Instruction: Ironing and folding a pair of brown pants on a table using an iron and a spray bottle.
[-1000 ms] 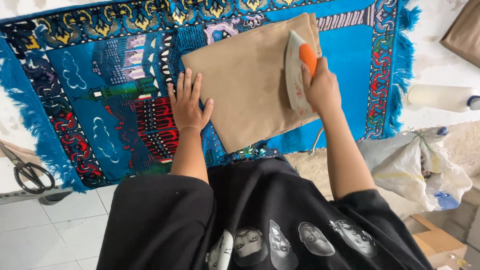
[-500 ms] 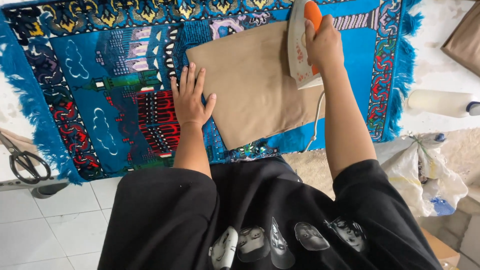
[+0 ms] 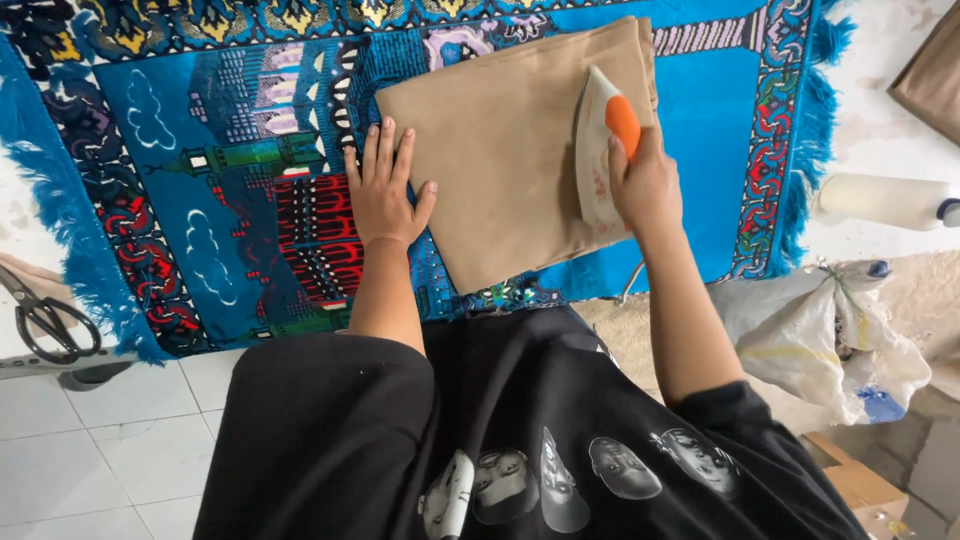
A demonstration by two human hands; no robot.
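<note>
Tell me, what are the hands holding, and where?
The right hand grips the white clothes iron by its orange handle. The left hand holds nothing; it lies flat at the folded tan cloth's edge.

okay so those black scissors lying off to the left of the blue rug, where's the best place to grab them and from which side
Grip the scissors at the finger loops, which lie at the near end, toward the person, by the rug's fringe. Come from above and from the near side, probably with the left hand, the closer one, so the fingers meet the loops and not the blades, which point up and away to the left.
</note>
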